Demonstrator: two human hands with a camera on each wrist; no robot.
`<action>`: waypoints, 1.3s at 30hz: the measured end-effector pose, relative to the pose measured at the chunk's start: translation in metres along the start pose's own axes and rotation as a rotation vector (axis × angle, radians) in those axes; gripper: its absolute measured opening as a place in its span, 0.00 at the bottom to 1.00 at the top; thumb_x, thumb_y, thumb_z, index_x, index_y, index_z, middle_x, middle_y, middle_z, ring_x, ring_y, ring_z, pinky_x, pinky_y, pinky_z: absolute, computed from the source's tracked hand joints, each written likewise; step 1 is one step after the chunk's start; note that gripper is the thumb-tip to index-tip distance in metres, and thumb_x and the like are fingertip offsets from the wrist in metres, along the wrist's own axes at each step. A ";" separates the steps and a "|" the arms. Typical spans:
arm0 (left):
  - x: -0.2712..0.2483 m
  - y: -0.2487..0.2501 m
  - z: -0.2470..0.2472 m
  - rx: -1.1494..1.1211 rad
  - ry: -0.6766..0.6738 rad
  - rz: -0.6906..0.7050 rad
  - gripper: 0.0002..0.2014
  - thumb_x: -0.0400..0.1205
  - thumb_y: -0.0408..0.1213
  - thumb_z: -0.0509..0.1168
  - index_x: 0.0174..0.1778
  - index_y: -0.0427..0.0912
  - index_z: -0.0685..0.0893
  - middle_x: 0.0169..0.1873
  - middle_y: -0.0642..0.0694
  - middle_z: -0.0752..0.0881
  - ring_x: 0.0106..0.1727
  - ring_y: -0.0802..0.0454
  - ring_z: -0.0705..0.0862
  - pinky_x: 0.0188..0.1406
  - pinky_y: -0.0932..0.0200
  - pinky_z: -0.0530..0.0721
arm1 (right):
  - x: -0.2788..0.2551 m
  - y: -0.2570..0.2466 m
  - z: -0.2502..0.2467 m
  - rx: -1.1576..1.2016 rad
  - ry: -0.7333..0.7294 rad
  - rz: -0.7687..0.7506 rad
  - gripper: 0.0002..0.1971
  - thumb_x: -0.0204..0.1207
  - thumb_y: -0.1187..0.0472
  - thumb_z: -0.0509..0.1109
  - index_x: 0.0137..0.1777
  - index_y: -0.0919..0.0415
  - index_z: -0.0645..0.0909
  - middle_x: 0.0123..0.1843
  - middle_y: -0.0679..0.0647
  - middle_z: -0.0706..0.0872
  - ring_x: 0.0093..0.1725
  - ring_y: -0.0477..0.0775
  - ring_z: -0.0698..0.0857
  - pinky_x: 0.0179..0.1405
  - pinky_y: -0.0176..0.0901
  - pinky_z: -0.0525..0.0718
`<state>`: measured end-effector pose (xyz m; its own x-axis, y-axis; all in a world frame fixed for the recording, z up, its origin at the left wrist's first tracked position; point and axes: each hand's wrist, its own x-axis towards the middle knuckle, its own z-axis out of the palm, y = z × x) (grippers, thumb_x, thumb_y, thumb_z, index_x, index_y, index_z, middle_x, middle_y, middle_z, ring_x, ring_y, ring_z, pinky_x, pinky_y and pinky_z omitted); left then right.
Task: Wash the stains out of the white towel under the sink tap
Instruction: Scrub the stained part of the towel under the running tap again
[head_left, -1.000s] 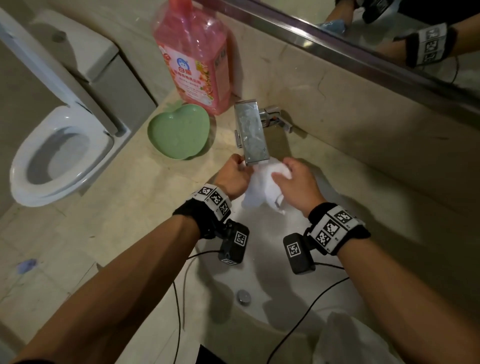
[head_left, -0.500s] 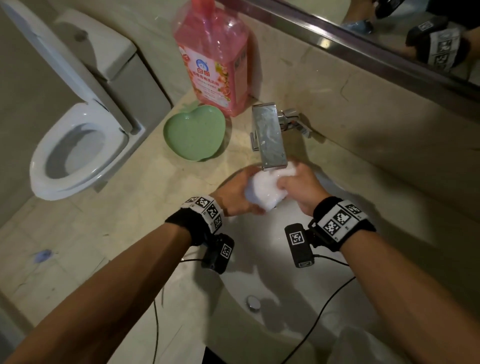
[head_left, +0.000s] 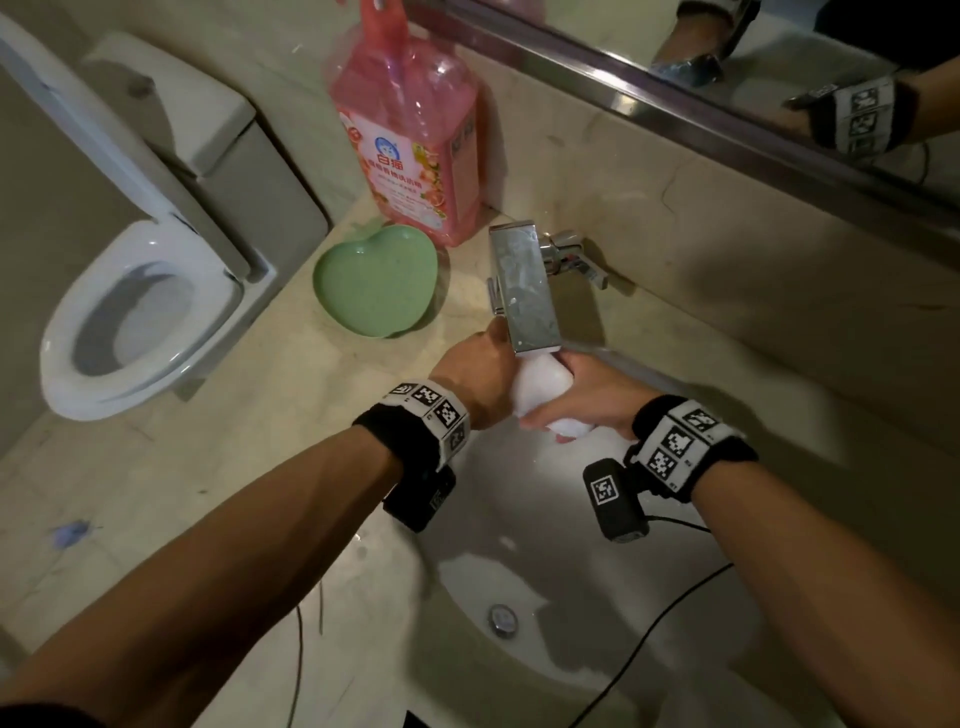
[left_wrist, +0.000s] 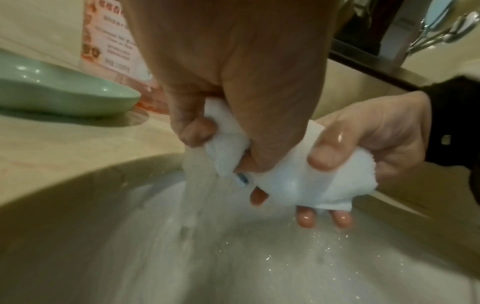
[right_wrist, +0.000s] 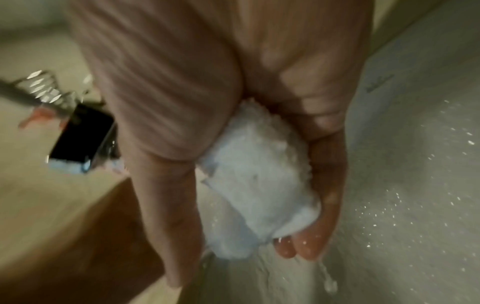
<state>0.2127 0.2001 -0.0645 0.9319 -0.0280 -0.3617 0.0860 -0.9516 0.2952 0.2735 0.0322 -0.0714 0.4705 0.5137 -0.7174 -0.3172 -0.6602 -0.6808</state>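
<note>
A wet white towel (head_left: 543, 387) is bunched into a tight roll right under the flat chrome tap (head_left: 524, 288), above the white sink basin (head_left: 519, 561). My left hand (head_left: 483, 371) grips its left end, fingers curled round the cloth. My right hand (head_left: 587, 389) grips the right end from the other side. In the left wrist view water (left_wrist: 197, 195) pours down out of the towel (left_wrist: 298, 174) past both the left hand (left_wrist: 233, 82) and the right hand (left_wrist: 376, 131). The right wrist view shows the towel (right_wrist: 257, 185) wrapped in my right hand (right_wrist: 182, 82), dripping.
A pink detergent bottle (head_left: 410, 150) and a green heart-shaped dish (head_left: 374, 280) stand on the counter left of the tap. A toilet (head_left: 140, 312) sits further left. The mirror (head_left: 727, 52) runs along the wall behind. The drain (head_left: 503, 618) lies in the basin below; cables hang from both wrists.
The towel hung loosely between my hands a second ago; now both hands have closed in and squeeze it into a compact roll under the tap.
</note>
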 end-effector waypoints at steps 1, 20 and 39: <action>0.001 0.000 -0.003 0.048 0.011 0.026 0.33 0.76 0.39 0.68 0.77 0.40 0.68 0.66 0.36 0.78 0.57 0.37 0.85 0.56 0.45 0.85 | 0.002 -0.002 0.005 -0.061 0.003 -0.021 0.32 0.51 0.57 0.91 0.57 0.55 0.85 0.47 0.54 0.93 0.44 0.56 0.93 0.38 0.54 0.93; 0.018 0.007 0.009 -0.187 -0.200 -0.211 0.19 0.80 0.42 0.66 0.64 0.37 0.82 0.60 0.38 0.85 0.61 0.41 0.84 0.56 0.57 0.81 | 0.018 0.013 0.008 -1.045 0.422 -0.446 0.16 0.67 0.55 0.78 0.55 0.57 0.86 0.42 0.56 0.90 0.40 0.59 0.89 0.39 0.45 0.86; -0.039 -0.039 0.016 -0.578 -0.195 -0.117 0.42 0.78 0.68 0.58 0.82 0.50 0.52 0.60 0.47 0.83 0.42 0.58 0.89 0.51 0.51 0.86 | 0.020 -0.004 0.020 -0.128 0.343 -0.283 0.09 0.73 0.50 0.72 0.36 0.30 0.83 0.34 0.35 0.84 0.40 0.40 0.83 0.42 0.41 0.77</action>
<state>0.1669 0.2336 -0.0763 0.8282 -0.0411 -0.5589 0.4111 -0.6333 0.6557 0.2673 0.0561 -0.0863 0.7759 0.4867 -0.4014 -0.0431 -0.5938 -0.8034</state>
